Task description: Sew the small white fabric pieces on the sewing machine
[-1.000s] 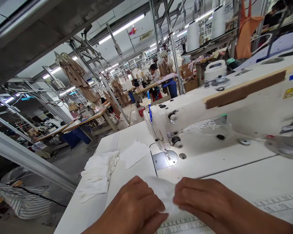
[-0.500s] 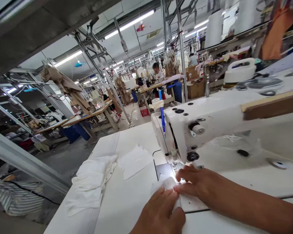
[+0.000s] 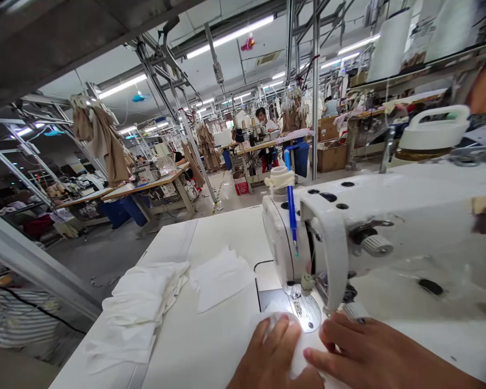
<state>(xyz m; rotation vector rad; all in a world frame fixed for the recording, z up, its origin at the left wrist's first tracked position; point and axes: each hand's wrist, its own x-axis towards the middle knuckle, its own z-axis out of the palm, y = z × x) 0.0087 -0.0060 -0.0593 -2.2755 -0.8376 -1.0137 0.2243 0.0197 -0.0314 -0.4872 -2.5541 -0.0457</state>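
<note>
My left hand lies with its fingers spread on a small white cloth piece, just in front of the needle plate. Close by on the right, my right hand has its index finger stretched toward the cloth's right edge, its other fingers bent beside the machine's base. The white sewing machine stands over both, a blue pen upright at its head. Left of the plate lie a flat white piece and a crumpled pile of white fabric.
The white table spreads to the left. A jar with a white handled lid stands behind the machine. Other sewing tables, hanging brown garments, cardboard boxes and a seated person are farther back. A metal beam slants at the left.
The view has shifted closer to the machine. Both hands have drawn back from the needle with the cloth, uncovering the needle plate. My right hand has moved apart from my left.
</note>
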